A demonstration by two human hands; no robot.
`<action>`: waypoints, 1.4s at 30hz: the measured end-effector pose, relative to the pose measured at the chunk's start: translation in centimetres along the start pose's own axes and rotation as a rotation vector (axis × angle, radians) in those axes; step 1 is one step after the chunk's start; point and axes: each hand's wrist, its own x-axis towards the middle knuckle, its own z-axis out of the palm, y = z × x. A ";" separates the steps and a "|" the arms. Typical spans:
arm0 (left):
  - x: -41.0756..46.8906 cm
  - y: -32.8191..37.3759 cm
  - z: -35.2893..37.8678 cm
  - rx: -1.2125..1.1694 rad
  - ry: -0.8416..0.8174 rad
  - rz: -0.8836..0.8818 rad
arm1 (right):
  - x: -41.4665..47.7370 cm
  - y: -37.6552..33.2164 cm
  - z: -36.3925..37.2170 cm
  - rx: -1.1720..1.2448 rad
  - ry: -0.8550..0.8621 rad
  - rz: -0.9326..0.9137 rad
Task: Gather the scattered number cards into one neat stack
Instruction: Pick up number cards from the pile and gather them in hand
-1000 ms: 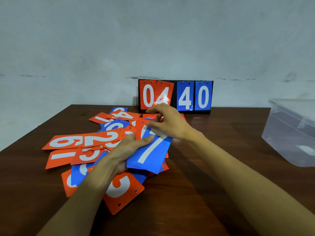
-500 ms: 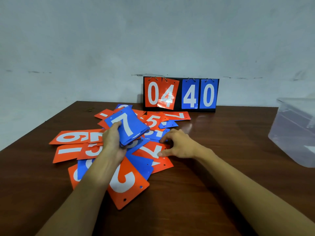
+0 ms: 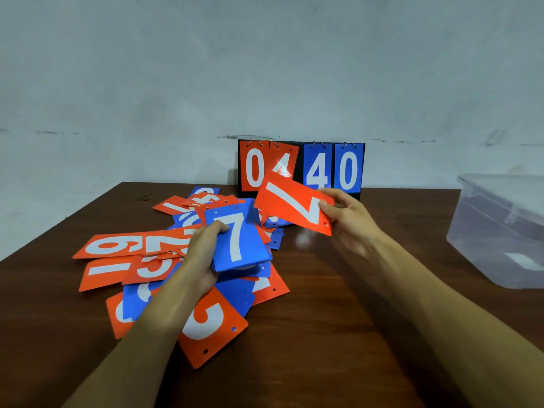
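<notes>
Table: a brown wooden table [image 3: 338,334] was seen, and everything was set on it.
Clear box: a see-through plastic box [image 3: 500,231] was placed on the right side, well apart from the cards.
Score board: a flip score board [image 3: 300,169] was stood at the back by the wall, with 04 and 40 shown.
Loose cards: many red and blue loose cards [image 3: 117,245] were left spread on the left half of the table, one over another at all angles.
Small stack: a small stack [image 3: 238,240] with a blue 7 on top was held up just above the loose cards.
Red 7 card: the red 7 card [image 3: 291,204] was held tilted in the air, to the right of the small stack; whether its left corner touched the stack could not be told.
Left hand: the left hand [image 3: 201,254] was curled round the small stack, with the thumb pressed on top.
Right hand: the red 7 card was pinched at its right end by the right hand [image 3: 350,219].
Step in hand: the red 7 card was likely to be laid on the blue 7.
How to do it well: the card should be turned until its sides match the stack, the edges should be lined up, and the stack should be gripped firmly so nothing is dropped.
Task so far: only a little was done, as most cards were left on the table.
</notes>
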 end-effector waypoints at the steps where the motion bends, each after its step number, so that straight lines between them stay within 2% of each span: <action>1: -0.1 -0.1 0.1 0.024 -0.007 -0.013 | -0.1 -0.5 0.2 0.027 -0.065 -0.033; 3: -0.2 -0.1 0.1 0.071 -0.021 -0.031 | -0.1 -1.5 0.8 -0.047 -0.206 -0.083; 6: -0.2 0.0 -0.2 0.132 -0.091 -0.093 | 0.0 -2.7 2.3 -0.509 -0.390 -0.159; 8: -0.5 0.4 -0.2 0.150 -0.183 -0.135 | 0.1 -2.9 4.1 -0.821 -0.436 -0.243; 10: -0.8 0.5 0.0 0.229 -0.256 -0.103 | 0.3 -2.4 5.9 -0.981 -0.405 -0.346; 12: -0.9 0.5 0.2 0.343 -0.265 -0.035 | 0.5 -1.7 7.3 -1.033 -0.342 -0.439; 14: -0.7 0.4 0.1 0.354 -0.228 -0.003 | 0.6 -1.0 8.0 -0.974 -0.238 -0.489; 18: 0.4 0.6 -0.8 0.049 -0.028 -0.009 | 0.5 0.7 7.2 -0.817 -0.017 -0.448; 20: 1.0 0.9 -1.3 -0.121 0.066 0.005 | 0.4 1.8 5.8 -0.907 -0.132 -0.334; 23: 1.5 1.2 -2.0 -0.230 0.164 0.026 | -0.2 3.2 4.1 -1.129 -0.530 -0.181; 24: 1.5 1.3 -2.1 -0.234 0.186 0.033 | -0.5 3.5 3.8 -1.184 -0.615 -0.166; 26: 1.4 1.1 -1.8 -0.213 0.190 0.042 | -0.7 3.9 3.5 -1.231 -0.668 -0.179; 32: 1.4 0.3 -1.1 -0.035 0.167 0.062 | -0.9 4.9 3.7 -1.426 -0.627 -0.382; 38: 1.3 0.1 -0.7 0.048 0.141 0.088 | -1.5 3.8 1.9 -1.640 -0.573 -0.717; 40: 1.3 0.0 -0.6 0.064 0.140 0.077 | -1.5 3.4 0.5 -1.655 -0.457 -0.768; 42: 1.2 0.0 -0.5 0.077 0.142 0.072 | -1.4 3.0 -0.9 -1.584 -0.269 -0.735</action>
